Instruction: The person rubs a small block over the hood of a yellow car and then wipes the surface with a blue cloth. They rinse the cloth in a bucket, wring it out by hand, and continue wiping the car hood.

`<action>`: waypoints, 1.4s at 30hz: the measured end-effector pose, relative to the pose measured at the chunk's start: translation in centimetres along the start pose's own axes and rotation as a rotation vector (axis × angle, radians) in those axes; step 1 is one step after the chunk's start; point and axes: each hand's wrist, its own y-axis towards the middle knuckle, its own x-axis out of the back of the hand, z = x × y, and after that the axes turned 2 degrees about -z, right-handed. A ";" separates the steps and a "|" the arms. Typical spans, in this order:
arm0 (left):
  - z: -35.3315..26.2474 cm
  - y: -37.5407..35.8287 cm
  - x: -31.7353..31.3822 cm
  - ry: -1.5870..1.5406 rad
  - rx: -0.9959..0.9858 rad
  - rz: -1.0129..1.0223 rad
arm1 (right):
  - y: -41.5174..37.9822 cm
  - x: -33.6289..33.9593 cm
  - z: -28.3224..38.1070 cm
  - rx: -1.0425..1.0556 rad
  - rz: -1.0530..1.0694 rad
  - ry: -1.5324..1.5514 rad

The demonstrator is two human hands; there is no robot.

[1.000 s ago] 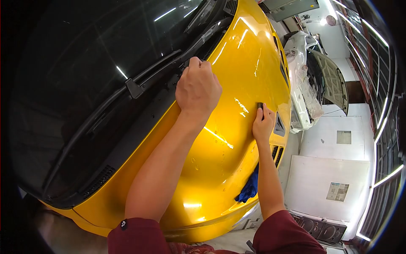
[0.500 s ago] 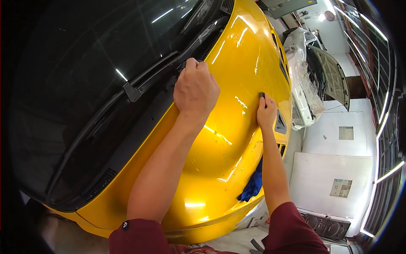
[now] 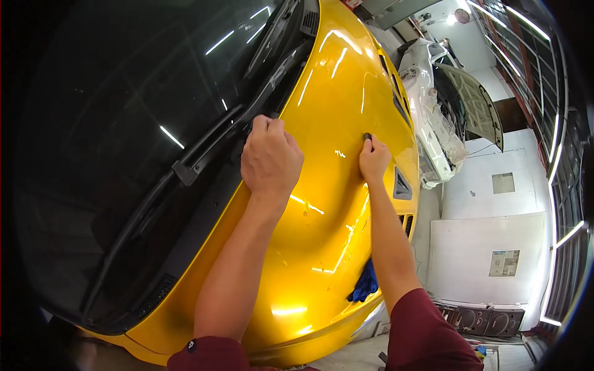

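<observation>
A yellow car hood (image 3: 337, 111) fills the middle of the head view, glossy, with rippled reflections and small wet-looking marks. My left hand (image 3: 271, 157) is closed in a fist at the hood's rear edge, beside the black wiper cowl. What its fingers grip, if anything, is hidden behind the knuckles. Farther right, my right hand (image 3: 375, 162) pinches a small dark block (image 3: 367, 136) against the hood surface. A blue cloth (image 3: 365, 283) lies crumpled on the hood near its lower right edge, partly behind my right forearm.
Left of the hood stretch the dark windshield (image 3: 105, 123) and a wiper arm (image 3: 185, 172). A triangular vent (image 3: 402, 184) sits near the hood's right side. Beyond stands a white car (image 3: 433, 133) with its hood raised. Speakers (image 3: 486, 321) stand by the white wall panels.
The view has turned slightly, shifting the scene. Relative to the triangular vent, my right hand and the dark block have moved a little up and left. My left hand stays closed at the hood edge.
</observation>
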 end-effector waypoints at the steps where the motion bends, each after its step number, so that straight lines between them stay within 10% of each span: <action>1: -0.1 0.0 0.1 -0.004 0.003 0.000 | -0.2 0.4 1.5 0.001 0.001 -0.007; 5: -0.1 0.2 0.1 -0.004 0.015 0.011 | -7.0 4.7 11.3 0.160 0.081 0.231; 13: 0.0 -0.3 -0.1 0.027 0.012 0.017 | 1.7 -0.4 4.2 -0.028 0.031 0.038; 20: -0.1 0.2 0.2 0.011 0.021 0.031 | -10.7 8.0 11.6 0.264 0.118 0.267; 28: -0.1 -0.4 0.0 0.064 -0.006 0.011 | 1.0 -0.2 9.1 0.276 0.008 0.156; 33: -0.3 0.0 0.3 0.017 0.052 0.055 | -11.5 9.7 11.8 0.433 0.208 0.309; 42: 0.1 -0.1 -0.2 0.032 0.000 0.003 | 5.2 -3.4 11.5 0.371 0.010 0.284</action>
